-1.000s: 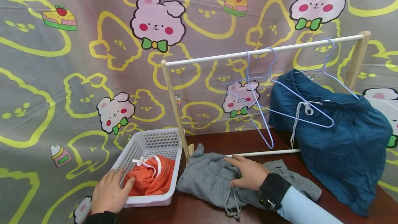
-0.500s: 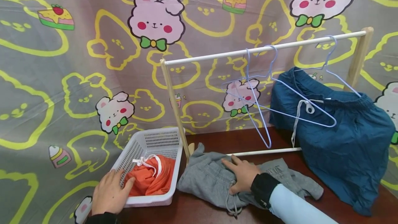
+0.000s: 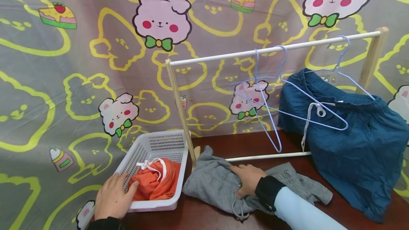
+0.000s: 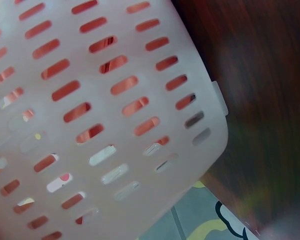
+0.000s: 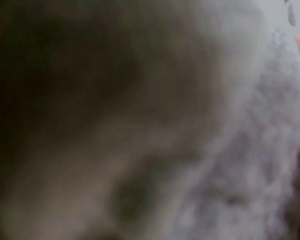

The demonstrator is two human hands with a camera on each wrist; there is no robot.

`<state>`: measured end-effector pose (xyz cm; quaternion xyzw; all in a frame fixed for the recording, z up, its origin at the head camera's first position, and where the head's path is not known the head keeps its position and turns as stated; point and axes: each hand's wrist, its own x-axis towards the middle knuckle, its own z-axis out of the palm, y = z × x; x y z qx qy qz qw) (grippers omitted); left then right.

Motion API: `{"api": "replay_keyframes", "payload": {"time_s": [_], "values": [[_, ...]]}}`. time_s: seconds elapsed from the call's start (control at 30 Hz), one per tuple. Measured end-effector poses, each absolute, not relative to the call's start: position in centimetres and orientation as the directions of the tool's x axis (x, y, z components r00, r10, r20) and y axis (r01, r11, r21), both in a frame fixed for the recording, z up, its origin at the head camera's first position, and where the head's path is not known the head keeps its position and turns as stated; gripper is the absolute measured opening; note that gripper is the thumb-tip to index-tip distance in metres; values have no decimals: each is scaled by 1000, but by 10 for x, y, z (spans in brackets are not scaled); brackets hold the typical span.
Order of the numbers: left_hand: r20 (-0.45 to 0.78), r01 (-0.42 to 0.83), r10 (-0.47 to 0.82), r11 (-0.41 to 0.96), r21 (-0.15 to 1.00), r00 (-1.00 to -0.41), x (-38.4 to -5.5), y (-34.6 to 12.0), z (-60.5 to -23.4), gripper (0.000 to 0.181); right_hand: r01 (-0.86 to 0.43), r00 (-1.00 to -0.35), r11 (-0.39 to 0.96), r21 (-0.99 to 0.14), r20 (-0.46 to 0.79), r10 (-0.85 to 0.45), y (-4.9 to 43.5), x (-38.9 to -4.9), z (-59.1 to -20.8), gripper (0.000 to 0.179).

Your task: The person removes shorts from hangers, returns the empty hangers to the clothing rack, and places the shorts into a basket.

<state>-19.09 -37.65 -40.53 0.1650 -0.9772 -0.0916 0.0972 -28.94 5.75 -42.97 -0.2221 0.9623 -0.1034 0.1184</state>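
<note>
the grey garment [image 3: 212,185] stretches left to right on the table [image 3: 204,217], directly under my right hand [image 3: 250,179], the nearer one; i can't tell whether its fingers pinch cloth. my left hand [image 3: 112,197], fingers loosely straight, touches the basket [image 3: 156,206].

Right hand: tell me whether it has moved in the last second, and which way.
Yes, slightly: in the head view, the right hand has shifted left on the gray garment, toward the clothes rack's left post.
</note>
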Motion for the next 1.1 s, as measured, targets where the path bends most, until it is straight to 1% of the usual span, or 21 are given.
{"api": "replay_keyframes", "payload": {"time_s": [0.2,0.4,0.53,0.77,0.9,1.1], "values": [[163,-302,-339,929,215,-926,-191,-375,-406,84,-431,-859,855,-290,-160,-487,59,-292,-431,85],[163,-312,-350,925,216,-923,-190,-374,-407,85,-428,-842,813,-396,-151,-517,63,-291,-422,88],[165,-306,-345,926,221,-924,-190,-374,-406,83,-436,-833,778,-453,-123,-539,63,-291,-411,90],[166,-305,-345,925,226,-924,-189,-374,-405,82,-485,-811,732,-478,-67,-581,61,-289,-393,87],[175,-314,-353,924,219,-919,-189,-373,-407,81,-533,-786,690,-490,-17,-618,58,-290,-384,85],[179,-324,-363,921,218,-914,-189,-371,-408,80,-611,-744,631,-478,76,-663,50,-290,-369,85]]}}
